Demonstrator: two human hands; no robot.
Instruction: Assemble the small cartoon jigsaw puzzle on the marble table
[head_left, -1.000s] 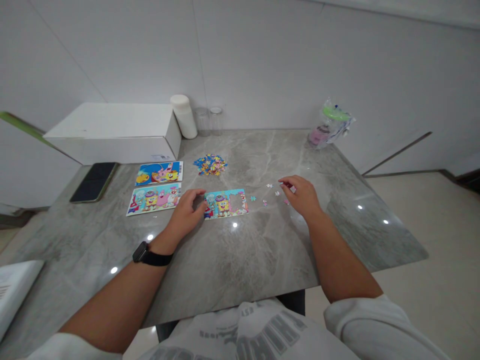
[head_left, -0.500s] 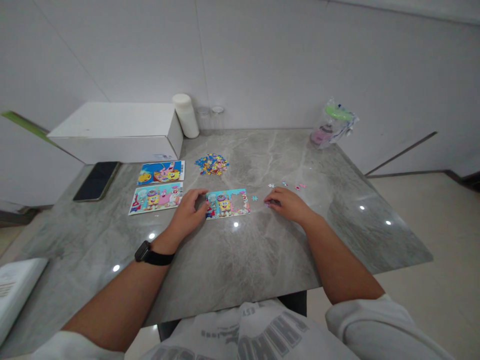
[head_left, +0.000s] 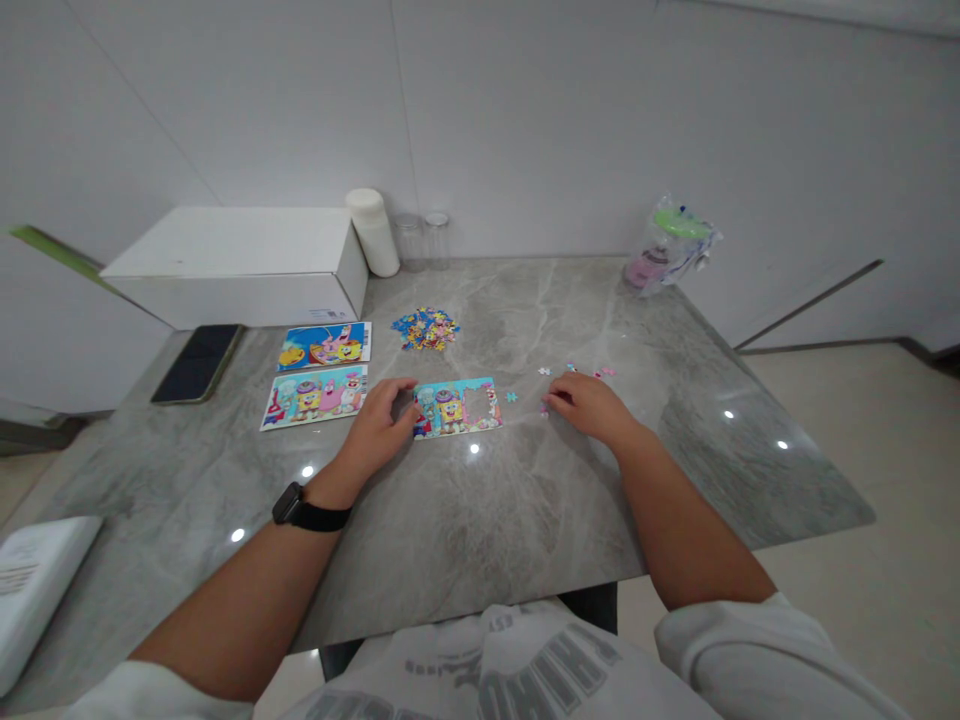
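Observation:
A jigsaw puzzle (head_left: pixel 450 411) with a cartoon picture lies in front of me, with a gap of bare table showing in its right part. My left hand (head_left: pixel 381 425) rests at its left edge, thumb and fingers apart, touching the border. To the right of the puzzle, my right hand (head_left: pixel 589 405) has its fingers drawn together at the tips on a small pink-purple puzzle piece (head_left: pixel 544 409) on the table. A teal puzzle piece (head_left: pixel 511 397) lies between puzzle and right hand. Beyond that hand are a pale piece (head_left: pixel 544 371) and pink pieces (head_left: pixel 608 372), partly hidden.
Behind the puzzle is a heap of loose pieces (head_left: pixel 425 328). Two picture cards (head_left: pixel 315 396), a phone (head_left: pixel 198 364) and a white box (head_left: pixel 240 255) are at left. A white bottle (head_left: pixel 373 232) and clear glasses (head_left: pixel 436 242) stand by the wall; a bagged cup (head_left: pixel 651 265) stands back right.
My right hand has slid slightly right, and the small pink-purple piece at its fingertips has shifted right too. The left hand stays at the puzzle's edge.

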